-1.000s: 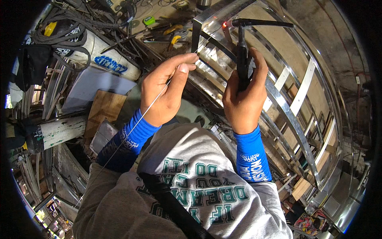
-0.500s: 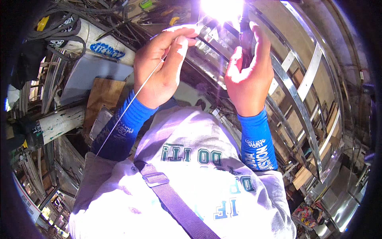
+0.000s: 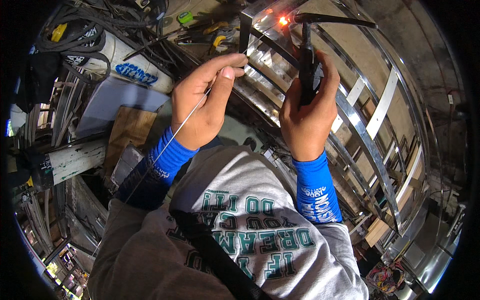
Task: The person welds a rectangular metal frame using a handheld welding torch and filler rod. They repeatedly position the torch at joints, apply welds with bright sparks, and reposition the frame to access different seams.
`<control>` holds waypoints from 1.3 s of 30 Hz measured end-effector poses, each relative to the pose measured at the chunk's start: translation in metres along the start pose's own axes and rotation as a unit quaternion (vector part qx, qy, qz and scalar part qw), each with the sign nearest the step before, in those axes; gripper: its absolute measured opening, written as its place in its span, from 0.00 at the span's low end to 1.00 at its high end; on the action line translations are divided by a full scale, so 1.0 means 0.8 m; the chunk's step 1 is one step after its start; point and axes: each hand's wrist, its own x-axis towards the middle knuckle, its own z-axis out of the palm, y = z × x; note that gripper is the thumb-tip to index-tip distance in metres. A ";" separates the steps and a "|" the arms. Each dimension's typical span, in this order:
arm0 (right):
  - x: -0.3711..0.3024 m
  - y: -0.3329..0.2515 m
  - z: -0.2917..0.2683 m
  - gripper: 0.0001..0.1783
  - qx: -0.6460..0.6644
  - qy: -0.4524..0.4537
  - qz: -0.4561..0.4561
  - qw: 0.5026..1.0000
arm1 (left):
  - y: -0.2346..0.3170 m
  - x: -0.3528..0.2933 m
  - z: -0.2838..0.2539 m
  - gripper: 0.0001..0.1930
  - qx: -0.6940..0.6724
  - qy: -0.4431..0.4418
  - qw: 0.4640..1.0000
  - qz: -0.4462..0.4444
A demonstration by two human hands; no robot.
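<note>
My right hand (image 3: 312,117) is wrapped round the handle of a black TIG welding torch (image 3: 306,55), its long back cap pointing right. At the torch tip, an orange spot (image 3: 284,20) glows on the shiny metal frame (image 3: 367,131), close to a square-tube corner. Between the thumb and fingers of my left hand (image 3: 200,107) is a thin filler rod (image 3: 186,119). The rod trails down across my left forearm, and its front end points up toward the frame near the glowing spot. Blue sleeves cover both forearms.
Black cables (image 3: 92,25) lie coiled over a white cylinder (image 3: 112,47) at upper left. A green tape measure (image 3: 185,17) and a yellow-handled tool (image 3: 218,41) sit left of the frame. Lower left are a wooden board (image 3: 129,124) and metal scraps. White strips (image 3: 383,104) cross the frame.
The blinding white arc has gone out, leaving an orange glow. My left hand and rod have moved slightly down; the torch has come into clear view in my right hand.
</note>
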 end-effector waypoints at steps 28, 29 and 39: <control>0.000 0.005 -0.001 0.35 -0.023 0.016 -0.036 0.999 | -0.007 0.000 0.001 0.15 -0.008 -0.003 1.000 0.029; 0.000 0.005 -0.001 0.35 -0.019 0.019 -0.038 0.999 | -0.005 0.001 0.001 0.16 0.000 -0.006 1.000 0.027; 0.000 0.003 -0.006 0.35 -0.003 -0.013 -0.004 1.000 | 0.000 0.000 -0.001 0.18 0.028 -0.016 0.999 0.012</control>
